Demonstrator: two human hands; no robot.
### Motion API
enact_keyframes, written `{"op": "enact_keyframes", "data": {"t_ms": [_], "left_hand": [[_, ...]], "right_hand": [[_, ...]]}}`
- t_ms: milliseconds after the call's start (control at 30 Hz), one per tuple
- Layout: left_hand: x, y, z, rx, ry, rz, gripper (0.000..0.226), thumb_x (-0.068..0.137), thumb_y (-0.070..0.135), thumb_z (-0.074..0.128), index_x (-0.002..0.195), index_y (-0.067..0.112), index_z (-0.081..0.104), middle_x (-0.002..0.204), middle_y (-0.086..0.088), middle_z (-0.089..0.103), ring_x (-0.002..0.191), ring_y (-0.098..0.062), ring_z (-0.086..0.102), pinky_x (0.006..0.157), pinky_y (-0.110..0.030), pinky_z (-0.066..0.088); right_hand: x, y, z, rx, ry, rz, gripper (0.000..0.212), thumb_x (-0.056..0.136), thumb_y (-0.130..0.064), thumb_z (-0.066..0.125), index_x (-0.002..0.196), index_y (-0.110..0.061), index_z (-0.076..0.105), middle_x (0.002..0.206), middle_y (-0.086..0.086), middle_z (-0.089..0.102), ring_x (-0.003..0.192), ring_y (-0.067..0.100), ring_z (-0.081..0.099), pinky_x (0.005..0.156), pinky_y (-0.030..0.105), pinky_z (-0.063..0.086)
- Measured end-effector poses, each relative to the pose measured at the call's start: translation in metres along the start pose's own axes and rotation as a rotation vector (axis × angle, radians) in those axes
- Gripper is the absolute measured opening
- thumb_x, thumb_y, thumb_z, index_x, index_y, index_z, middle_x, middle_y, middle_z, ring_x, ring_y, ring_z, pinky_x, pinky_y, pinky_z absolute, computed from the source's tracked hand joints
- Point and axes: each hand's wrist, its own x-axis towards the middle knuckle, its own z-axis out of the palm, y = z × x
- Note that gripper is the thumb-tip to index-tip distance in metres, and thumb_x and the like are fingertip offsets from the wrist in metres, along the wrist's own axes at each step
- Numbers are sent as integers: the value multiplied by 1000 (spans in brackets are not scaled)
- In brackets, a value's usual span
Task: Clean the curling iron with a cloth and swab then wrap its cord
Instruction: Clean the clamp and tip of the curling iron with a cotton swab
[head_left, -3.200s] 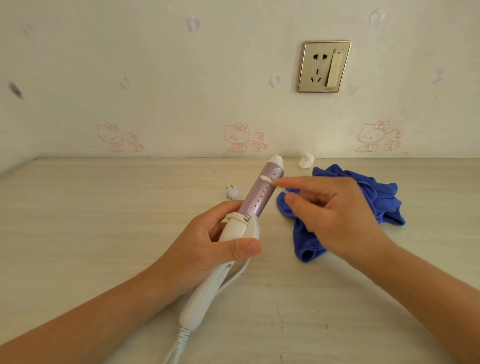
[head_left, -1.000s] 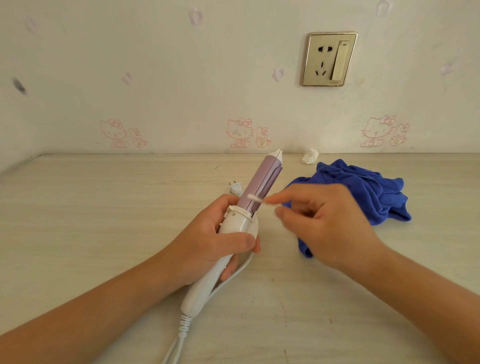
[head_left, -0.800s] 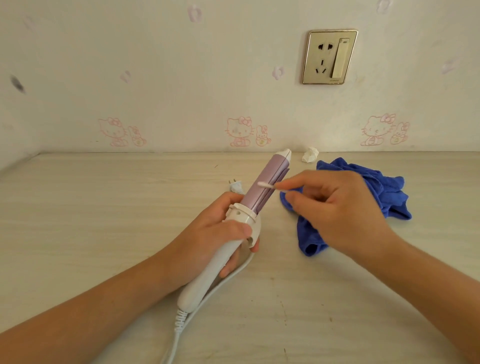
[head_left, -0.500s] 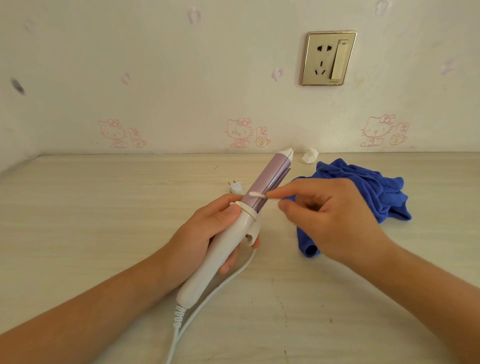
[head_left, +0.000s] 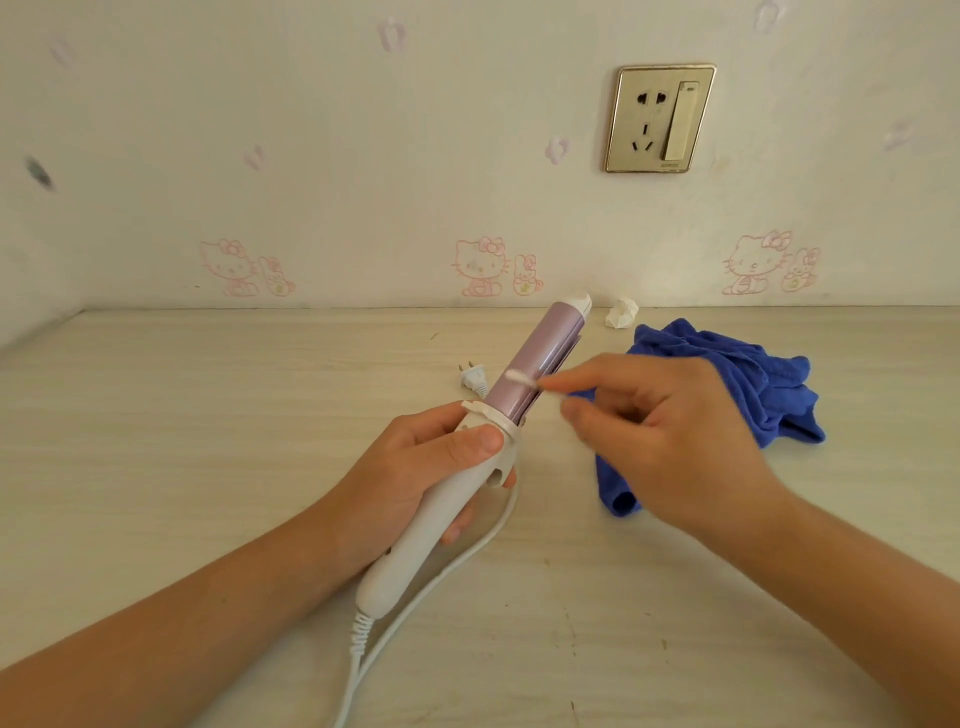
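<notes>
My left hand (head_left: 410, 478) grips the white handle of the curling iron (head_left: 535, 358), whose purple barrel points up and away toward the wall. My right hand (head_left: 660, 431) pinches a cotton swab (head_left: 522, 378) between thumb and forefinger. The swab's white tip lies against the lower part of the barrel. The iron's white cord (head_left: 447, 566) runs from the handle's end down to the near edge and loops back under the hand. Its plug (head_left: 474, 381) lies on the table left of the barrel. A crumpled blue cloth (head_left: 748, 384) lies to the right, partly hidden by my right hand.
A small crumpled white tissue (head_left: 621, 313) lies by the wall behind the cloth. A gold wall socket with a switch (head_left: 658, 118) sits above it. The pale wooden table (head_left: 208, 415) stretches left to a corner wall.
The swab has slid back and forth along the barrel, now a little higher than half a second ago. My left hand has turned the iron slightly; the cloth has stayed put.
</notes>
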Motion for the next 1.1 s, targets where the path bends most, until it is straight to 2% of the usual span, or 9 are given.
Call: {"op": "enact_keyframes", "data": {"t_ms": [100,267,433,533,633,800,1000,1100], "left_hand": [[0,-1,-1,-6,-5,-11,46,83,42,69,109,4,70,83,-15,67,43,-17,50,45,-24,42],[1,-1,0,9,-37,-30,45,83,42,71,113,10,70,87,-14,67,46,-17,53,44,-25,46],[3,0,-2,-38,-16,-35,43,82,43,71,112,13,66,90,-19,64,43,-18,54,43,-23,46],[3,0,-2,-21,-52,-41,39,82,42,71,111,16,67,91,-17,66,44,-15,54,43,-23,46],[2,0,-2,26,-64,-30,37,82,41,71,111,18,68,88,-10,72,46,-11,55,43,-22,47],[1,0,-2,28,-50,-22,41,83,40,72,117,17,66,100,-18,76,48,-11,56,44,-24,48],[2,0,-2,50,-79,-2,41,84,34,72,116,10,61,94,-14,73,49,-8,55,44,-21,46],[2,0,-2,47,-68,12,34,83,33,73,109,14,64,89,-13,69,50,-8,55,45,-18,45]], "right_hand": [[-6,-7,5,-23,-68,-37,26,93,-5,70,101,-28,81,44,-9,41,41,6,36,48,15,35],[15,11,-15,26,131,116,30,95,-1,65,94,-29,78,41,-11,34,38,7,29,43,9,30],[-4,-5,4,3,-15,-19,28,94,-4,69,97,-30,79,43,-11,38,40,5,32,44,20,36],[8,6,-10,21,98,71,28,95,-3,66,96,-28,79,40,-13,36,36,5,29,41,12,29],[18,14,-17,33,184,146,26,96,-1,65,97,-23,78,39,-12,32,35,7,27,41,11,28],[-3,-1,5,18,13,12,22,95,-7,67,98,-24,79,42,-13,36,39,6,31,45,12,33],[18,13,-18,26,186,172,25,96,-2,65,96,-24,78,40,-12,30,36,7,24,39,12,26],[5,3,-4,23,79,90,24,95,-2,67,97,-22,79,42,-12,34,38,6,28,42,14,30]]}}
